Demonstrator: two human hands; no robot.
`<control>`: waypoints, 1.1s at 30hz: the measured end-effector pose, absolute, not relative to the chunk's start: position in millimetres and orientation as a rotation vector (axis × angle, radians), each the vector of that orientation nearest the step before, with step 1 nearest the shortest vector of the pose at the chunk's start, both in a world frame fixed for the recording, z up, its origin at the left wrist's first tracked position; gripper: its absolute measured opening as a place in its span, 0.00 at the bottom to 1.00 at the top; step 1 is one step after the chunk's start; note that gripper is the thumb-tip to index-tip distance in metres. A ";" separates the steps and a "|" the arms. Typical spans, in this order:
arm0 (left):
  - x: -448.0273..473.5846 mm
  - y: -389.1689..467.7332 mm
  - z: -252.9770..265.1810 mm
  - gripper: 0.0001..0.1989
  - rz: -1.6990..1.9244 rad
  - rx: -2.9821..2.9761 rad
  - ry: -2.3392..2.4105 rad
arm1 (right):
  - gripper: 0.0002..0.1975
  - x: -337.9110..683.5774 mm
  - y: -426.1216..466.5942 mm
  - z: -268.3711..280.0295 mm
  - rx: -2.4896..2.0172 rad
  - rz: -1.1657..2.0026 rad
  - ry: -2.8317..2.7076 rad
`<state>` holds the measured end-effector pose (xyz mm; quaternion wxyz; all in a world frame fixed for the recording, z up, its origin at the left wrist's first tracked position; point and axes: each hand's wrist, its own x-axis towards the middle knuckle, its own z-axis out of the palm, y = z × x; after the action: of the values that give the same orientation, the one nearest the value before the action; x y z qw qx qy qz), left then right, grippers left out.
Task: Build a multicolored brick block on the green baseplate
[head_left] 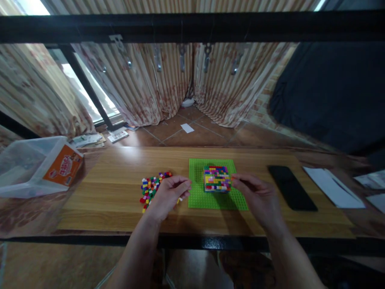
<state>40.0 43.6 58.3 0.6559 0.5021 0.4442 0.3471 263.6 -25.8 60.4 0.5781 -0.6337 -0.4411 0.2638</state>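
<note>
A block built of many-coloured toy bricks (217, 179) stands on a green studded baseplate (198, 202). At the right side of this block is my right hand (257, 196), its thumb and forefinger pinched close against the bricks. A reddish-orange speck shows at those fingertips, too small to name. My left hand (170, 195) hovers left of the baseplate with thumb and fingers pressed together; whatever they hold is hidden. Partly behind that hand, a pile of loose toy bricks (149, 185) lies on the table.
The wooden table (105, 192) also carries a black phone-shaped slab (291, 188) on the right, with white paper (333, 187) beyond it. A clear plastic bin (30, 164) with an orange label stands at the left. A black bar (192, 29) crosses above, with metal hooks hanging.
</note>
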 end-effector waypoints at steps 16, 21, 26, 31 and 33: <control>55.2 41.2 50.1 0.10 0.759 1.251 1.049 | 0.10 268.4 -34.2 45.3 -1.848 0.449 -1.305; 54.7 41.8 47.8 0.09 0.756 1.277 1.037 | 0.09 267.8 -34.0 44.2 -1.820 0.444 -1.322; 55.5 41.9 46.4 0.09 0.764 1.279 1.035 | 0.10 267.0 -30.7 40.9 -1.794 0.442 -1.280; 55.8 41.9 47.4 0.08 0.762 1.322 1.026 | 0.12 267.4 -30.1 41.9 -1.817 0.435 -1.264; 56.0 41.9 48.4 0.08 0.760 1.339 1.026 | 0.11 269.1 -30.6 40.8 -1.808 0.469 -1.247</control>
<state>56.0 41.9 48.4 0.6017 0.5781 0.4430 0.3279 269.1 -30.6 40.8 0.4332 -0.7257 -0.5003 0.1883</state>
